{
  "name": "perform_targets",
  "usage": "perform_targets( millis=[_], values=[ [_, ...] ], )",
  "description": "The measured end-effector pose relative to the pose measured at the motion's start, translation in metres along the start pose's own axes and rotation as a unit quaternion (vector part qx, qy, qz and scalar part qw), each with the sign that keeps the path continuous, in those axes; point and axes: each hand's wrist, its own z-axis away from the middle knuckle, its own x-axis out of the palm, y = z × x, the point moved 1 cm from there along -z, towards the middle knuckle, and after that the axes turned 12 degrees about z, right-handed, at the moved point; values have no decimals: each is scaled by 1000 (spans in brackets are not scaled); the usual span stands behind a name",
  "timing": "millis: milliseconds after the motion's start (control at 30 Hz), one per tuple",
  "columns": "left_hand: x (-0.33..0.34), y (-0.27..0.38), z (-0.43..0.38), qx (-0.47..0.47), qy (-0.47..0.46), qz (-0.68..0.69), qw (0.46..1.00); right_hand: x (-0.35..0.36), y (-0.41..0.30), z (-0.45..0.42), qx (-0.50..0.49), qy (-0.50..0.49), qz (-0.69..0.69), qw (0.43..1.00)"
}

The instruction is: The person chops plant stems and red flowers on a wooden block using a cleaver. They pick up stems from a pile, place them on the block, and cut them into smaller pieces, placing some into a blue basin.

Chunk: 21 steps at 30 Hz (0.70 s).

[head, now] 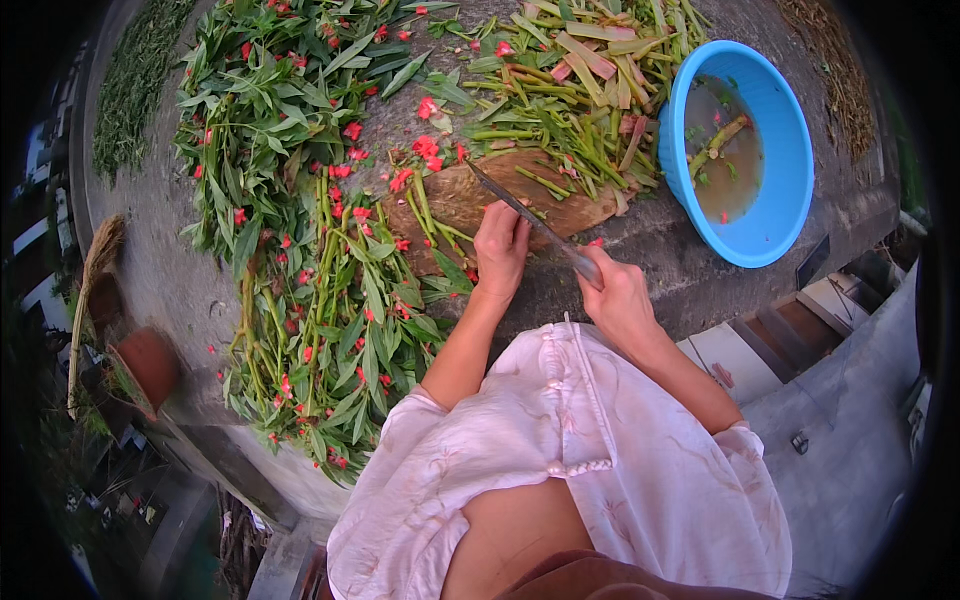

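My right hand (619, 292) grips the handle of a long knife (540, 223), its dark blade slanting up and to the left. Close against the blade, my left hand (500, 251) has its fingers curled together; whether something small is pinched in them is hidden. Both hands are at the near edge of a worn wooden board (581, 215). A few cut green stems (421, 206) lie on the board left of my left hand. Beyond the blade, a heap of chopped stems (592, 94) spills onto the board's far side. Leafy stalks with red flowers (352, 300) lie to the left.
A blue plastic basin (787, 157) at the right holds murky water and a thick stem piece (718, 142). A larger leafy pile (262, 127) covers the far left. A straw broom (94, 262) and a terracotta pot (150, 367) stand by the concrete slab's left edge.
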Motion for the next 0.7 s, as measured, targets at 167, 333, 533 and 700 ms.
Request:
perform_targets(
  millis=[167, 333, 533, 700],
  values=[
    [-2, -2, 3, 39, -6, -31, 999, 1, -2, 1, -10, 10, 7, 1000],
    [-2, -1, 3, 30, -10, -43, 999, 10, 4, 0, -4, 0, 26, 1000],
    [-3, 4, 11, 4, -5, -41, 999, 12, 5, 4, -9, 7, 21, 1000],
    [-2, 8, 9, -17, -3, -42, 999, 19, 13, 2, -21, 10, 21, 999]
  ],
)
